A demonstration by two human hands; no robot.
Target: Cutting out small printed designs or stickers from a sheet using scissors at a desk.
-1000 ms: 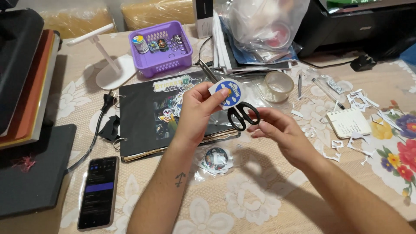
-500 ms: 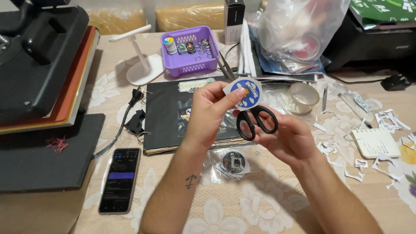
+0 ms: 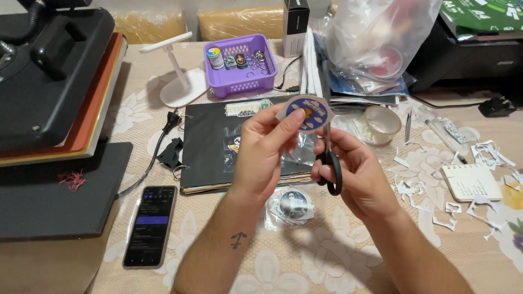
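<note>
On the far left, a black heat press (image 3: pixel 52 76) is sitting on its stand, with a dark phone (image 3: pixel 151 225) lying face up on the tablecloth (image 3: pixel 261 267) below it. Moving right: a white stand (image 3: pixel 177 81), then a purple basket (image 3: pixel 239 68) holding small round items, then a black binder (image 3: pixel 218 152) lying flat under the hands.

Left hand (image 3: pixel 267 158) is pinching a round blue printed disc (image 3: pixel 305 113) between thumb and fingertips, fingers closed on its lower edge, holding it up over the binder. Right hand (image 3: pixel 357 174) is gripping black-handled scissors (image 3: pixel 330 163), fingers curled through the loops, blades pointing up just behind the disc; can't tell how far the blades are parted. A bagged round sticker (image 3: pixel 293 205) is lying on the cloth between the wrists.

Further right: a clear tape roll (image 3: pixel 382 124), a small notepad (image 3: pixel 472 181), and white paper scraps (image 3: pixel 436 207) scattered about.

Risks, as I'm reading it: the pinch is covering only a small edge, so the disc could be twisting in the cut and the blades wandering into the print. Left fingertips are sitting close to the blades, so a nick is possible. Offcuts could be dropping onto the sticker below.
</note>
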